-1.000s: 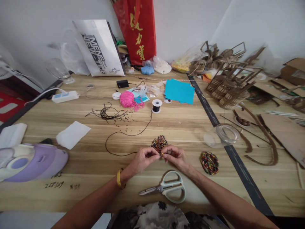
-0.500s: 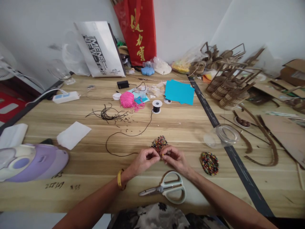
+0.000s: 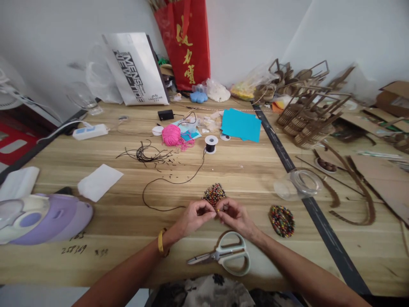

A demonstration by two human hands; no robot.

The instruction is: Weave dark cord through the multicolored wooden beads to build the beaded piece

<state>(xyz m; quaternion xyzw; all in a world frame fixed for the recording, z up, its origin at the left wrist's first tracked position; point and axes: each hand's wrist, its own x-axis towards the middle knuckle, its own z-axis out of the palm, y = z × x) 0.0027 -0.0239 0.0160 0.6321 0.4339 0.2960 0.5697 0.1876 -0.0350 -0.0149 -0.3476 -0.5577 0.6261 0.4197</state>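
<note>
My left hand [image 3: 195, 218] is pinched at the fingertips, where a thin black cord [image 3: 144, 194] runs in from a white spool [image 3: 211, 145]. Close against it, my right hand [image 3: 237, 216] pinches a small yellow bead [image 3: 217, 210]. The fingers hide whether the cord passes through the bead. Just beyond both hands lies a heap of multicoloured beads [image 3: 214, 192]. Scissors [image 3: 220, 254] with pale green handles rest on the table below my hands, blades pointing left. Off to the right sits a coiled bundle of strung beads [image 3: 282, 221].
Cut black cords [image 3: 143, 152], pink yarn [image 3: 171, 134] and blue sheets [image 3: 241, 124] lie farther back. A clear plastic jar [image 3: 295, 184] is on its side at the right, near small brown baskets [image 3: 306, 123]. A purple-and-white appliance [image 3: 54, 217] stands at the left.
The view has shifted slightly. Both hands stay pinched together in nearly the same spot, with only slight finger movement.
</note>
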